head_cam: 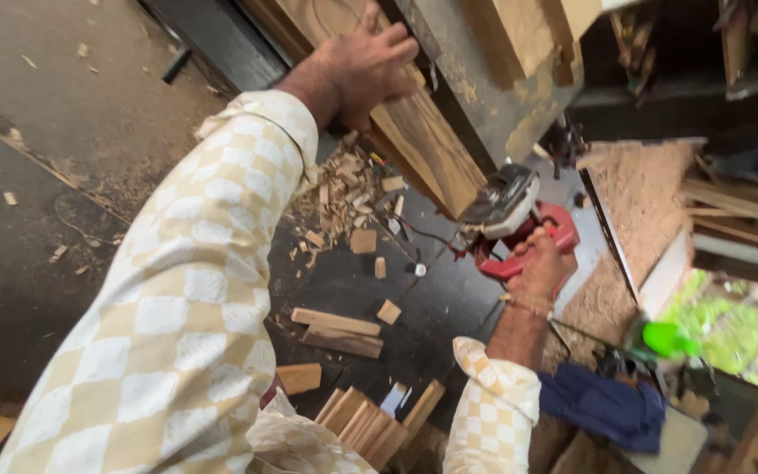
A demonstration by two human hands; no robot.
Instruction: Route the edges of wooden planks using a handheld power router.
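Checked sleeve [177, 290] nearest the lens is leading up to the left hand [370, 66], its grip closing over the wooden plank [423, 132] to steady it. Below the plank's cut end, the right hand [541, 263] is wrapping shut around the red circular saw [515, 224], keeping it controlled. Offcuts [344, 329] are lying on the floor beneath the plank.
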